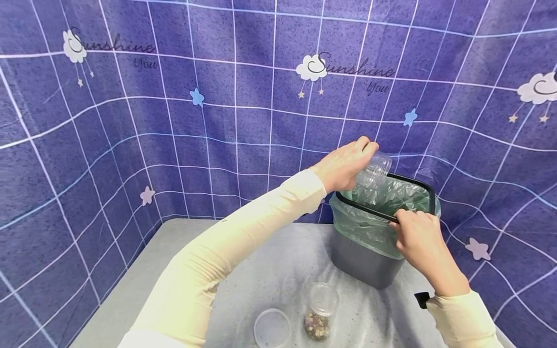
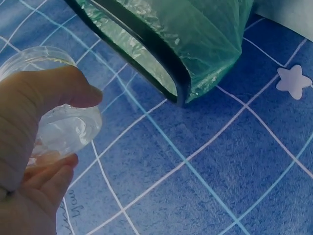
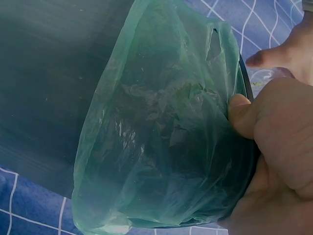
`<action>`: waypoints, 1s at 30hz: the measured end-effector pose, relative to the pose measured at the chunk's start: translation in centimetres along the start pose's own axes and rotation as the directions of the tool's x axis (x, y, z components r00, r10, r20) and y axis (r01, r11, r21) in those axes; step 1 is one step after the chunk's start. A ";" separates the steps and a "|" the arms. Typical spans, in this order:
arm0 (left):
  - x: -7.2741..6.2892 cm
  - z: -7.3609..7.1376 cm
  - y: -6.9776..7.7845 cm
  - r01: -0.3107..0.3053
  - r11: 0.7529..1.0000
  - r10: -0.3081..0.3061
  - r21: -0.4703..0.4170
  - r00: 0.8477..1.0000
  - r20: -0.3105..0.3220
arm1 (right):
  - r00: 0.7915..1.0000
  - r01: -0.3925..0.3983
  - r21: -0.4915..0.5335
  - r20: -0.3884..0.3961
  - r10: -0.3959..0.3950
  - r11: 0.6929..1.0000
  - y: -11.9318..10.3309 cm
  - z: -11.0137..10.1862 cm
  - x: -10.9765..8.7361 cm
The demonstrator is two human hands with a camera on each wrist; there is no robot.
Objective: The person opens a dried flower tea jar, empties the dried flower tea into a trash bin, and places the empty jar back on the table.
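My left hand (image 1: 345, 165) grips a clear plastic jar (image 1: 378, 168), tipped over on its side at the mouth of a grey bin (image 1: 363, 263). In the left wrist view, thumb and fingers wrap the jar (image 2: 73, 131), which looks see-through with nothing plainly visible inside. A green plastic bag (image 1: 363, 231) lines the bin and folds over its outside, beneath a black rim frame (image 1: 411, 180). On the near right side, my right hand (image 1: 419, 241) holds that rim, thumb outside against the bag; the right wrist view shows the same hand (image 3: 281, 142) close up.
Nearer me on the grey tabletop (image 1: 256, 270) stand a second clear jar (image 1: 321, 309), with small mixed bits at its bottom, and a round translucent lid (image 1: 271, 328). A blue-purple gridded curtain (image 1: 252, 116) hangs close behind the bin. A small black object (image 1: 422, 299) shows beside the right sleeve.
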State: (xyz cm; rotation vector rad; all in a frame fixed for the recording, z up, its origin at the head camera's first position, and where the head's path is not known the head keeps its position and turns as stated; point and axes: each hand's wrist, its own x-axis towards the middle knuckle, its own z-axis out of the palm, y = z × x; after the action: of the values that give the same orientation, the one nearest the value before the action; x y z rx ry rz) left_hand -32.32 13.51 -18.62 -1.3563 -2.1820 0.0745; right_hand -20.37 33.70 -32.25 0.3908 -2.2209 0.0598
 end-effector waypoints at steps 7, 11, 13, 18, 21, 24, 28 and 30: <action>-0.5 -0.1 0.4 0.064 0.996 -0.063 -0.061 0.998 0.013 | 1.000 0.010 -0.001 -0.004 -0.010 1.000 0.1 0.1 -0.1; -1.0 0.0 0.5 0.111 0.989 -0.113 -0.098 0.993 -0.016 | 1.000 0.006 0.001 0.001 -0.006 1.000 0.1 0.2 -0.2; -1.4 0.1 0.6 0.128 0.984 -0.132 -0.120 0.991 -0.028 | 1.000 0.003 0.002 0.004 -0.003 1.000 0.1 0.2 -0.2; -2.6 0.3 0.7 0.181 0.963 -0.191 -0.198 0.981 -0.036 | 1.000 -0.002 0.005 0.007 0.002 1.000 0.2 0.1 -0.2; -3.5 0.4 0.6 0.226 0.940 -0.248 -0.255 0.967 -0.059 | 1.000 -0.002 0.004 0.011 0.002 1.000 0.2 0.1 -0.1; -4.5 0.6 0.5 0.266 0.909 -0.308 -0.322 0.947 -0.087 | 1.000 -0.002 0.000 0.015 0.002 1.000 0.2 0.0 -0.1; -5.8 0.8 0.7 0.298 0.870 -0.375 -0.393 0.917 -0.133 | 1.000 -0.001 0.000 0.012 0.001 1.000 0.2 0.0 0.0; -6.5 0.9 0.8 0.310 0.857 -0.403 -0.413 0.901 -0.161 | 1.000 -0.001 0.003 0.009 0.001 1.000 0.2 0.0 -0.1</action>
State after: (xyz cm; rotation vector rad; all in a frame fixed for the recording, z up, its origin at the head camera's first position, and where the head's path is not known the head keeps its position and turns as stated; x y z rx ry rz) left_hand -29.99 8.69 -22.44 -1.0467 -2.2670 -0.6556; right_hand -20.38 33.88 -32.28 0.3923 -2.2301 0.0617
